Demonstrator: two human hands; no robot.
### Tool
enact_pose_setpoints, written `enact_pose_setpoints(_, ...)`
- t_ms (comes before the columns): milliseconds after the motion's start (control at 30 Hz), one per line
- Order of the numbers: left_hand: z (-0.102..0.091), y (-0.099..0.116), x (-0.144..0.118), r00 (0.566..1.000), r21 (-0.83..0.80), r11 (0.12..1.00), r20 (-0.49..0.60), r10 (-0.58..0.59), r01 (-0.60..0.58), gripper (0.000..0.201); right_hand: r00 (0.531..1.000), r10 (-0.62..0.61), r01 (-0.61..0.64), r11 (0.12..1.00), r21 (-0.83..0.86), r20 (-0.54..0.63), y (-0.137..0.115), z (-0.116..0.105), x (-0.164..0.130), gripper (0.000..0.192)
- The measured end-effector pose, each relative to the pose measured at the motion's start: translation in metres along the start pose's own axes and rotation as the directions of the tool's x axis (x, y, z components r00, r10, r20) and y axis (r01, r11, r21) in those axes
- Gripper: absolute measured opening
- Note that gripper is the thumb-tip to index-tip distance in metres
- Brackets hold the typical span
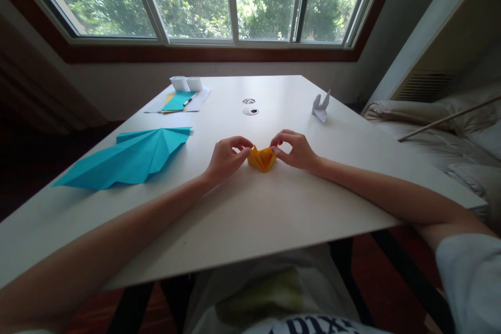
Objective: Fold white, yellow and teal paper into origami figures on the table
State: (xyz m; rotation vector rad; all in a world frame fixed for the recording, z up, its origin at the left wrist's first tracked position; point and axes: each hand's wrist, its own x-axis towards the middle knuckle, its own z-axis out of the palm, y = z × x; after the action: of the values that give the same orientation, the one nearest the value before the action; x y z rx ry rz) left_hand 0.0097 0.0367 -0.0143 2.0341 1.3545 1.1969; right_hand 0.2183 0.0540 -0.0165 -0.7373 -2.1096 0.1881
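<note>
A small folded piece of orange paper rests on the white table near its middle. My left hand pinches its left corner with thumb and fingertips. My right hand pinches its right corner the same way. Both forearms lie across the table toward me.
A large pleated teal paper shape lies at the left. At the far left corner are flat sheets with a teal sheet and a pen, plus two small white paper boxes. A white folded paper figure stands far right. A bed adjoins the table's right.
</note>
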Motion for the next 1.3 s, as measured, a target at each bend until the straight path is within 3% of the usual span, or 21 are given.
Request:
enact_pose_setpoints(133,-0.0007,0.0016,0.0005,1.0,0.084,0.996,-0.002,-0.014,0.014,0.017,0.998,-0.055,0.056,0.996,-0.07,0.019,0.0008,-0.0012,-0.0004,0.002)
enact_pose_setpoints(400,0.0004,0.0066,-0.0031,0.998,0.318,0.946,0.004,0.066,-0.064,0.018,0.989,-0.134,0.145,0.962,-0.232,0.062,0.0016,0.0012,-0.0009,0.006)
enact_pose_setpoints(633,0.0027,0.0023,-0.0022,0.993,0.278,0.954,0.001,0.119,-0.114,0.013,0.998,0.001,0.011,0.983,-0.184,0.062,-0.0017,0.0042,-0.0002,0.007)
enact_pose_setpoints(967,0.0041,0.0009,-0.0021,0.933,0.232,0.904,0.079,0.351,-0.36,0.006,0.993,0.082,-0.076,0.994,-0.075,0.085,-0.003,0.0053,0.0023,0.009)
enact_pose_setpoints(1133,0.0064,-0.0002,-0.0017,0.941,0.237,0.911,0.08,0.329,-0.338,0.008,0.993,0.093,-0.09,0.995,-0.035,0.071,-0.0028,0.0073,0.0018,0.009)
enact_pose_setpoints(1300,0.007,0.0029,0.0012,0.973,0.19,0.955,0.084,0.214,-0.227,0.008,0.991,0.107,-0.107,0.994,-0.005,0.075,-0.0026,0.0083,0.0022,0.009)
